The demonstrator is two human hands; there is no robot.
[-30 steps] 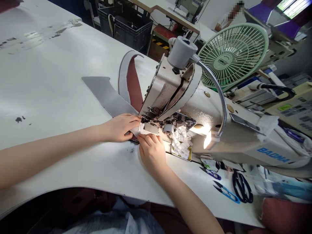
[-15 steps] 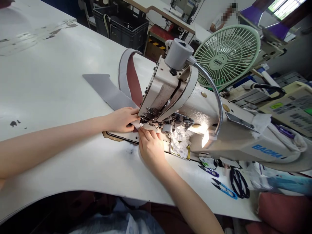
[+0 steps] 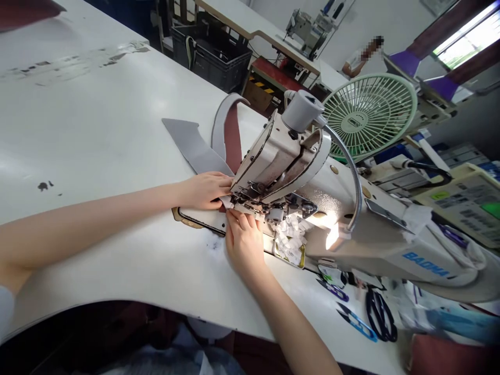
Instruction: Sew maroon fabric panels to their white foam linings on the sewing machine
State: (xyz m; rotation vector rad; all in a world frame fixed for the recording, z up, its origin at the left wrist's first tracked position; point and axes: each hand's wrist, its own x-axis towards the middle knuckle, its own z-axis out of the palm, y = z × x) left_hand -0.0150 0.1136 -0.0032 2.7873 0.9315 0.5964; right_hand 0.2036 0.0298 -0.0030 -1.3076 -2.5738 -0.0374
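A long white work table (image 3: 78, 130) under everything, worn and scuffed in spots. On top of it, a big cream sewing machine (image 3: 281, 166) with blue letters on its side. Behind the sewing machine, a pale green fan (image 3: 369, 117). In front of the sewing machine and off to the right, blue thread snips (image 3: 357, 324) and black-handled scissors (image 3: 380, 315), lying apart on the table. Left of the sewing machine, a long gray strip (image 3: 193, 146) with a red-brown back, bending up in a loop and then running in to the metal presser foot (image 3: 250, 205). Just in front of the sewing machine, a small metal tin (image 3: 289, 250) piled with little white tags. Left hand (image 3: 207, 190) beside the presser foot, fingers curled, grasping the gray strip, not let go. Right hand (image 3: 244, 242) just in front of the presser foot, fingertips (image 3: 234, 219) pinching the strip's end, close to the left hand. Both hands low and near each other: good for keeping the strip flat and straight, with fingers kept clear of the sharp part under the presser foot.
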